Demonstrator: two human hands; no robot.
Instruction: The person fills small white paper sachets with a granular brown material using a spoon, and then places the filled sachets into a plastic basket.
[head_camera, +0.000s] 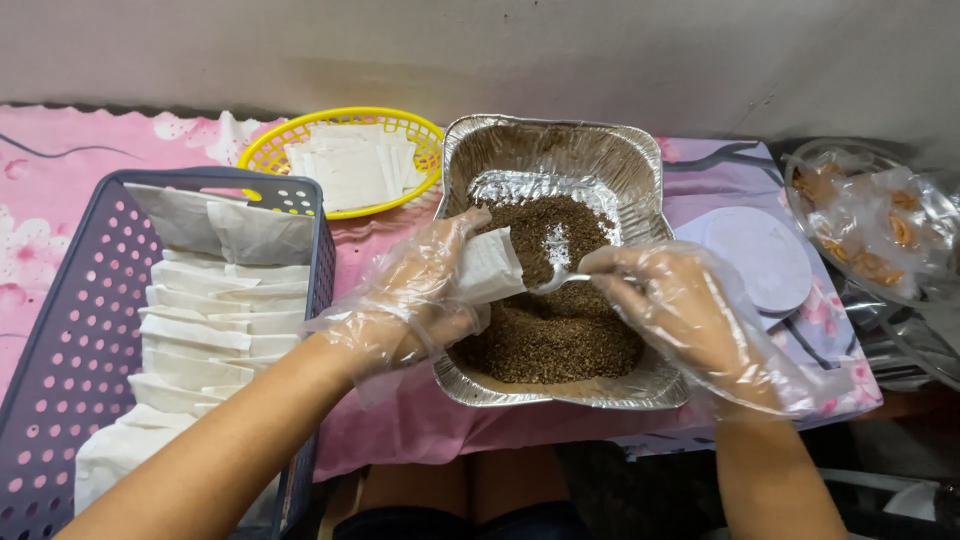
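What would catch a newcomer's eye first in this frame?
At centre, a foil tray heaped with brown granules draws the eye, with two hands in clear plastic gloves over it. The left hand holds a small white sachet; the right hand holds a white plastic spoon at its mouth. At left, a purple perforated basket holds rows of white sachets.

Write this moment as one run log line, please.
left hand: holds white sachet open | right hand: holds white spoon at sachet | foil tray: brown granules | purple basket: sachets
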